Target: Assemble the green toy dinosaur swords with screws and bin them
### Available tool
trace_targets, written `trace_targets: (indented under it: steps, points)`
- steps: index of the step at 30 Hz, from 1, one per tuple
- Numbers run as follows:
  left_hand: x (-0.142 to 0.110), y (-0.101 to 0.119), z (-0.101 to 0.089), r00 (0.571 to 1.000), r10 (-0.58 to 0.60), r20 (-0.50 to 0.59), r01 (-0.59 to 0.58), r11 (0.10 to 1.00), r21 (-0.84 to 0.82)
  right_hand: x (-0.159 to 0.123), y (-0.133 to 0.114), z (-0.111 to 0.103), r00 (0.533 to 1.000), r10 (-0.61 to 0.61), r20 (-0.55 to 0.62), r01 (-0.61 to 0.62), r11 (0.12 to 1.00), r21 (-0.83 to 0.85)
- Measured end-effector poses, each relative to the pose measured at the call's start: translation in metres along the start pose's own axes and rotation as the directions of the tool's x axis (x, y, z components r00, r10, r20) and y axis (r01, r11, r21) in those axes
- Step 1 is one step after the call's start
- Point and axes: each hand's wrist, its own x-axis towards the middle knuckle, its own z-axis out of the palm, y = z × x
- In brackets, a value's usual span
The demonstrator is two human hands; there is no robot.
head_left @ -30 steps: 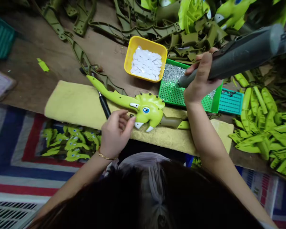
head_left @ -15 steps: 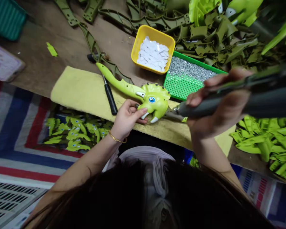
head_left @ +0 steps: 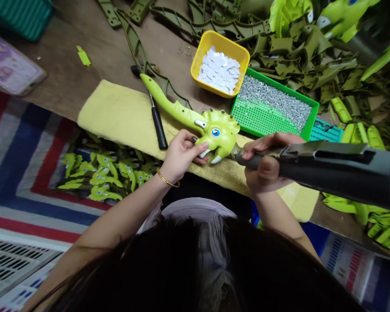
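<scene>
My left hand (head_left: 183,154) is closed on the snout side of a lime-green plastic dinosaur-head toy (head_left: 219,134), thumb on top by a white horn. The toy has a blue eye, a frill and a long curved handle pointing up and left. Wrapped in my right hand (head_left: 268,162) is a dark electric screwdriver (head_left: 338,171), held almost level. Its tip meets the toy's right side beside the frill; the exact contact point is hard to see. A black-handled hammer (head_left: 158,125) lies left of the toy, its upper end partly hidden by the handle.
A yellow foam pad (head_left: 113,110) lies along the table edge. Behind it stand a yellow bin (head_left: 198,56) of white discs and a green tray (head_left: 260,121) of screws. Olive plastic parts (head_left: 302,56) heap at the back. Finished-looking toy heads (head_left: 105,175) lie below left.
My right hand has brought the screwdriver lower and left, so its tip now meets the toy. My left hand keeps its hold. The whole view has shifted slightly.
</scene>
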Motion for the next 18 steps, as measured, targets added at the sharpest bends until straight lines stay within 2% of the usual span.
trace_targets:
  steps: [2,3,5,7,8,11,13,15,18]
  points:
    - [-0.001,-0.001,0.001,1.0,0.012,0.002,-0.012,1.0,0.005,0.0,-0.001,0.003,0.983,-0.163,-0.082,0.167,0.985,0.05]
    - [-0.001,-0.002,0.001,1.0,0.014,0.006,-0.014,1.0,0.01,0.002,-0.004,0.003,0.981,-0.183,-0.063,0.188,0.98,0.07]
    - [-0.002,-0.004,0.001,1.0,0.003,0.027,-0.004,1.0,0.023,0.011,-0.011,0.0,0.991,-0.135,0.025,0.132,0.987,0.092]
    - [-0.002,-0.008,0.001,0.999,-0.011,0.048,0.009,0.999,0.037,0.031,-0.014,-0.001,0.989,-0.145,-0.034,0.148,0.982,0.121]
    - [-0.001,-0.009,0.0,0.998,-0.015,0.054,0.013,0.999,0.045,0.044,-0.011,0.001,0.979,-0.165,-0.12,0.181,0.975,0.128]
    - [0.0,-0.013,-0.001,0.998,-0.022,0.057,0.019,0.998,0.067,0.086,0.016,0.015,0.901,-0.176,-0.396,0.235,0.966,0.105]
    - [0.0,-0.013,-0.001,0.997,-0.035,0.062,0.03,0.997,0.077,0.107,0.044,0.027,0.862,-0.149,-0.484,0.21,0.975,0.075]
    - [0.0,-0.012,-0.001,0.997,-0.044,0.065,0.039,0.996,0.076,0.118,0.069,0.037,0.853,-0.115,-0.51,0.146,0.989,0.021]
    - [0.0,-0.008,-0.001,0.996,-0.061,0.07,0.056,0.996,0.074,0.118,0.092,0.042,0.882,-0.061,-0.468,0.015,0.995,-0.102]
